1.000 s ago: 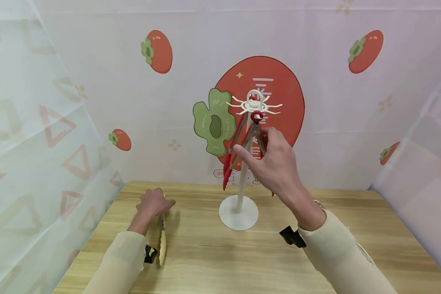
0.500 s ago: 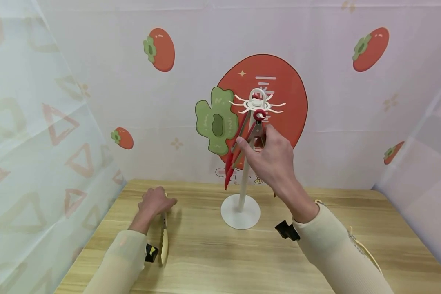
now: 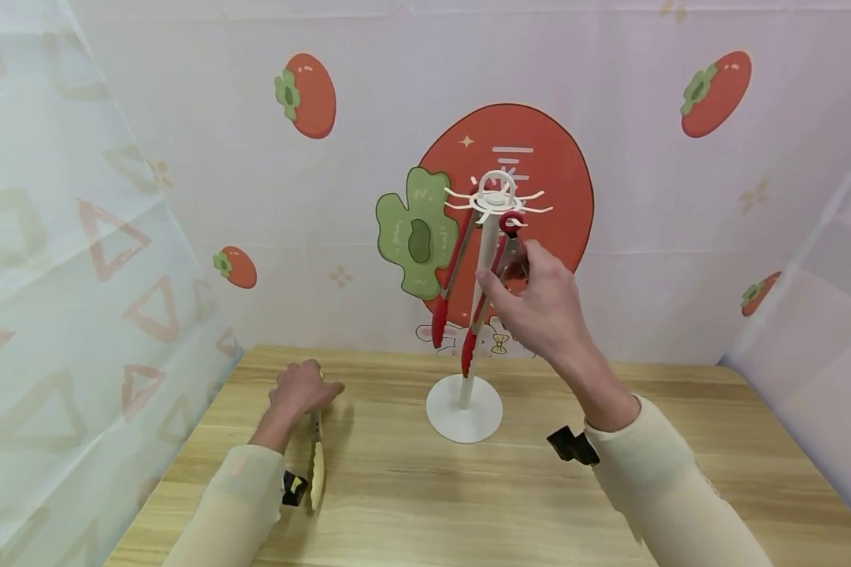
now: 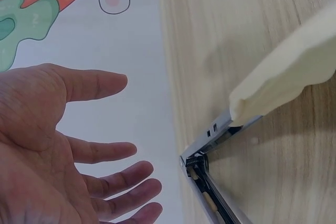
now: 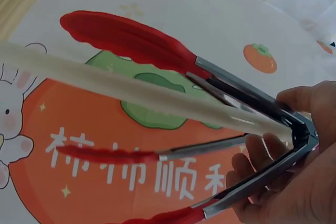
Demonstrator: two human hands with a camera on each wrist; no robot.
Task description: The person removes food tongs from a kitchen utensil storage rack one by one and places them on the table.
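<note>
My right hand [image 3: 549, 307] holds a pair of red-tipped metal tongs [image 3: 470, 353] near their joint, thumb on one arm and fingers by the other. Their red ring sits at a hook of the white stand [image 3: 464, 409]. In the right wrist view the arms are spread around the pole [image 5: 131, 90]. A second pair of red tongs [image 3: 440, 319] hangs behind. At the left, my left hand [image 3: 299, 391] is over cream-tipped tongs [image 3: 317, 476] on the table. The left wrist view shows its fingers extended, apart from those tongs [image 4: 294, 72].
The stand has several curved hooks around its top and a loop handle [image 3: 498, 183]. Beneath it is a wooden table [image 3: 411, 504]. A persimmon-printed cloth [image 3: 369, 94] forms the back wall, and a patterned cloth [image 3: 50, 260] slopes along the left.
The stand's hooks have turned slightly. My right hand and the tongs it holds have shifted right, so the two red pairs now hang farther apart. My left hand stays almost still.
</note>
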